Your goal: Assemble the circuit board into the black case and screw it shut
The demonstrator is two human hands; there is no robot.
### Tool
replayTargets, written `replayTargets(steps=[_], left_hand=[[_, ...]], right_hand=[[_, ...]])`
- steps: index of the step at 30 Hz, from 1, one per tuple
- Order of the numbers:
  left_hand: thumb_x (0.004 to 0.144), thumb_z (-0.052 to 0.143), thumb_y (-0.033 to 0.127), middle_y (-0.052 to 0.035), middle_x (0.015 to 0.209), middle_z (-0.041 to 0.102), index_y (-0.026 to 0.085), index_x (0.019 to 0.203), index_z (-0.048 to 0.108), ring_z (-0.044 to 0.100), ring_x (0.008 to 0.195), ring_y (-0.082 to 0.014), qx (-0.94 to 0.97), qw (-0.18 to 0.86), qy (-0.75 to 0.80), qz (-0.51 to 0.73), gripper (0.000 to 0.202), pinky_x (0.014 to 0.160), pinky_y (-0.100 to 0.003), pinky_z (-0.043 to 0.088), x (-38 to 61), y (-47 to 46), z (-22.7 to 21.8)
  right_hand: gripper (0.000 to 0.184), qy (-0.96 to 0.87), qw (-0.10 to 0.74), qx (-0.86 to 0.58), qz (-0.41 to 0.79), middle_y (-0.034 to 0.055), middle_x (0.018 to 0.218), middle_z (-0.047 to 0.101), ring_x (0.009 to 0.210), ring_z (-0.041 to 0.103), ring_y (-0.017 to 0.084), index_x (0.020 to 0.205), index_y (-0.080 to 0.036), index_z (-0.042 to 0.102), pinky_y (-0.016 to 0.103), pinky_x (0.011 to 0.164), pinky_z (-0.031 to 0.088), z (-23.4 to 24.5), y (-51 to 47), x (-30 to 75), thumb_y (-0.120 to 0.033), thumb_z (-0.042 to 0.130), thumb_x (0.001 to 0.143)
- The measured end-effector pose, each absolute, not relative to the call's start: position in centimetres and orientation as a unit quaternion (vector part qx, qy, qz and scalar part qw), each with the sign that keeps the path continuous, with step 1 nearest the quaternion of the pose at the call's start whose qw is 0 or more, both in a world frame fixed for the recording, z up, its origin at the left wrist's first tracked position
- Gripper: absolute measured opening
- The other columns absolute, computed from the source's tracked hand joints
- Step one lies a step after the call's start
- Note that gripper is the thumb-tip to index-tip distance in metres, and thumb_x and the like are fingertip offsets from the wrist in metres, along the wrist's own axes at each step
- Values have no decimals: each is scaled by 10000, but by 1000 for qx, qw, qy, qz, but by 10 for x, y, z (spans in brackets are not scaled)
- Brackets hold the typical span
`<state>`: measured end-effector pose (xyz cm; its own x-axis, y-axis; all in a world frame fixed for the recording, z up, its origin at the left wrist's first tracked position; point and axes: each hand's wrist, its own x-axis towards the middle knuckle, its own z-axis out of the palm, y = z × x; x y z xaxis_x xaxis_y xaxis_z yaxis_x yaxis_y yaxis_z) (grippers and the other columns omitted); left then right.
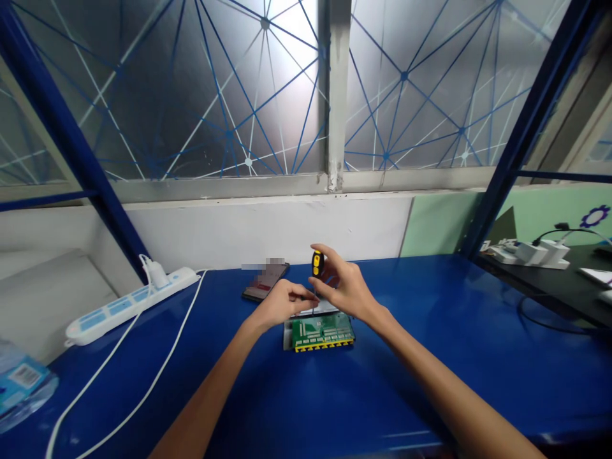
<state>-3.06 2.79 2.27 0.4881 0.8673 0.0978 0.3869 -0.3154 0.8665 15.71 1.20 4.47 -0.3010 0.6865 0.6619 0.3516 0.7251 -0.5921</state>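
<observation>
A green circuit board (323, 333) with a yellow connector strip along its near edge lies on the blue table (430, 357). My right hand (345, 287) is closed round a small yellow and black screwdriver (317, 264), held upright with its tip down at the board's far edge. My left hand (281, 302) rests at the board's far left corner, its fingers curled and pinched near the screwdriver's shaft. What those fingers grip is too small to make out.
A dark phone (266, 281) lies just behind my left hand. A white power strip (129, 305) with a plugged charger and white cable (143, 389) runs along the left. A plastic packet (21, 386) sits at the far left edge. Chargers (535, 253) stand on a dark desk at the right.
</observation>
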Motion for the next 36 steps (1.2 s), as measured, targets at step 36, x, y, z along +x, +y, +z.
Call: replayTargets(steps=[36], left_hand=[[703,715,360,53,418,457,91,715,729,395,403,-84,752,375,471,268,269,445,-212,283,-55,23,18]], right_hand=[[609,-827,449,-318,116,19,763,609,665,558,162,1436,-181,333,299,634,447,28,16,127,-215,500,852]])
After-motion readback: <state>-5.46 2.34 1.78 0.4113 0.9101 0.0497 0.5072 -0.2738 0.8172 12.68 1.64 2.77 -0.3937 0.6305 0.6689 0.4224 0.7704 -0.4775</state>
